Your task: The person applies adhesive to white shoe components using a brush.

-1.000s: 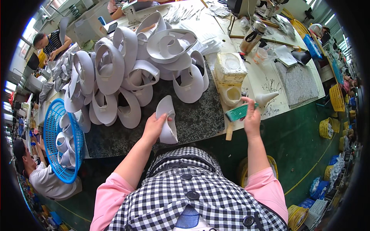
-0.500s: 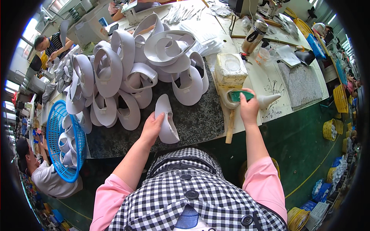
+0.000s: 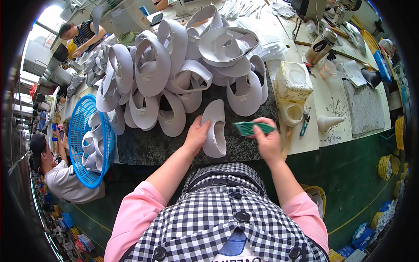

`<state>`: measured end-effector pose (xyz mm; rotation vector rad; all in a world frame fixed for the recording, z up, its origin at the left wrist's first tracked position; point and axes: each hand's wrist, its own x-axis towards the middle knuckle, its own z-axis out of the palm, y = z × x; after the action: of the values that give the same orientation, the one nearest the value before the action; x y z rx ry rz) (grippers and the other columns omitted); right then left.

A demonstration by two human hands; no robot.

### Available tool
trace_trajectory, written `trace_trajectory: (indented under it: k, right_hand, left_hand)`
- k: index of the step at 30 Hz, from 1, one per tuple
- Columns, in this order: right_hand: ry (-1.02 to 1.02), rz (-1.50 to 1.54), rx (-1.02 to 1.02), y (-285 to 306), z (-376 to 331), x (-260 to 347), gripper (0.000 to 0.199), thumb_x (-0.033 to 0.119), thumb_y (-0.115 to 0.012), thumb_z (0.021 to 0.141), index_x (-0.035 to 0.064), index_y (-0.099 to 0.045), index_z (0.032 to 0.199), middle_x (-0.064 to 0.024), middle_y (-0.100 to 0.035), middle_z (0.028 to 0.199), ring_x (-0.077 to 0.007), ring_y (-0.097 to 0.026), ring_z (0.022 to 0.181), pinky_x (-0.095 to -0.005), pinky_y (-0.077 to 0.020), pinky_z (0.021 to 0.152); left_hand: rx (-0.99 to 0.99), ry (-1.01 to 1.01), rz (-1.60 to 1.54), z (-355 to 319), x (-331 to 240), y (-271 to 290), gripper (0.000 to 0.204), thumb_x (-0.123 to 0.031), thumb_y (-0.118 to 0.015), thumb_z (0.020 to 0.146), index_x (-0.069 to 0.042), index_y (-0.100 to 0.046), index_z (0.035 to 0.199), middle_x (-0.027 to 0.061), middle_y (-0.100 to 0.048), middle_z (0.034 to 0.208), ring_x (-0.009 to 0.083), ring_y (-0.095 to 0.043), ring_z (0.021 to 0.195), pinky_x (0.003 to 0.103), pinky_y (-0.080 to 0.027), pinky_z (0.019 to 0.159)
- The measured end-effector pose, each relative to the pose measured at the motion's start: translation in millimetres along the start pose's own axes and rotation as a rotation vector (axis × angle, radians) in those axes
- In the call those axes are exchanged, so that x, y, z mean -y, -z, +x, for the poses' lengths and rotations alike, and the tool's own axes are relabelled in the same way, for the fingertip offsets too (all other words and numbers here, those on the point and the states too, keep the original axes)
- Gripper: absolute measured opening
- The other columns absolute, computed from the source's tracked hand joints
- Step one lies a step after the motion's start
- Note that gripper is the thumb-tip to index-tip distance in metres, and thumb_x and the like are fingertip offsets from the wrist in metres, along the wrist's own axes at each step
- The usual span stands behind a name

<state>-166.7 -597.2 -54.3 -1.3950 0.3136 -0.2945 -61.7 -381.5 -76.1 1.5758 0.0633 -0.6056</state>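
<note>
My left hand [image 3: 197,136] holds a white shoe upper [image 3: 213,114] over the dark mat's near edge, thumb on its outer side. In my right hand [image 3: 267,140] is a small green brush [image 3: 249,128] with a ribbed surface, pinched between thumb and fingers. The brush hangs just right of the upper, with a gap between them. Beyond my hands, a heap of white shoe uppers [image 3: 152,78] covers much of the dark mat [image 3: 183,150]. A round, pale cup [image 3: 291,114] with a stained rim stands to the right of my right hand.
A blue basket [image 3: 75,126] with more uppers stands at the left, near a seated person. On the right side of the table are a crusted white block [image 3: 295,82], a cutter knife [image 3: 305,124], a white cone [image 3: 330,122], a thermos [image 3: 321,46] and a grey slab [image 3: 367,107].
My right hand has carried the green brush left, from over the cup toward the upper. The left hand still grips the upper. The whole view has shifted, uncovering the cup and cutter knife.
</note>
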Motion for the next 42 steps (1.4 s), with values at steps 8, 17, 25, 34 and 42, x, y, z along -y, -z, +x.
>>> trace_trajectory:
  k: [8,17,25,34,42]
  right_hand:
    - [0.498,-0.543,0.102,-57.2,14.5,-34.5,0.021,0.004,-0.059,0.088,0.0043,-0.056,0.108,-0.0155,-0.064,0.094,-0.0318,-0.065,0.082,-0.0365,-0.0518,0.07]
    - [0.083,-0.628,0.218,-48.6,-28.9,-22.2,0.022,0.003,-0.055,0.087,0.0053,-0.053,0.109,-0.0205,-0.063,0.093,-0.0407,-0.062,0.085,-0.0436,-0.0502,0.072]
    - [0.477,-0.62,0.044,-43.8,31.2,-11.5,0.021,0.002,-0.057,0.087,0.0064,-0.055,0.108,-0.0174,-0.064,0.096,-0.038,-0.063,0.088,-0.0409,-0.0516,0.074]
    - [0.152,-0.526,0.126,-58.3,-2.1,-41.2,0.021,0.006,-0.056,0.086,0.0051,-0.052,0.107,-0.0208,-0.063,0.095,-0.0421,-0.062,0.088,-0.0452,-0.0497,0.075]
    - [0.373,-0.645,0.251,-63.3,-8.9,-44.1,0.026,0.002,-0.057,0.084,0.0053,-0.05,0.109,-0.0183,-0.061,0.097,-0.0401,-0.061,0.086,-0.044,-0.0512,0.074]
  left_hand:
    - [0.023,0.06,-0.028,-3.5,-12.0,-0.7,0.04,-0.022,-0.053,0.095,-0.001,-0.048,0.128,0.0102,-0.061,0.114,0.0163,-0.058,0.102,0.029,-0.045,0.089]
    - [0.068,0.111,-0.163,-1.2,-16.7,13.3,0.036,-0.012,-0.055,0.09,0.002,-0.051,0.123,0.008,-0.061,0.109,0.0166,-0.059,0.098,0.03,-0.045,0.089]
    - [0.202,-0.177,-0.232,-12.7,-65.5,7.2,0.028,-0.003,-0.059,0.086,-0.004,-0.052,0.113,0.0045,-0.061,0.106,0.0119,-0.056,0.101,0.029,-0.044,0.091]
    - [-0.142,-0.004,0.076,-57.4,12.5,30.7,0.022,0.004,-0.061,0.084,-0.006,-0.053,0.102,0.0007,-0.06,0.096,0.0087,-0.056,0.089,0.023,-0.045,0.08]
    - [0.041,-0.387,0.526,-96.5,-9.4,38.9,0.091,-0.004,-0.074,0.07,-0.005,-0.023,0.145,0.0141,-0.045,0.131,0.0249,-0.046,0.122,0.038,-0.034,0.106]
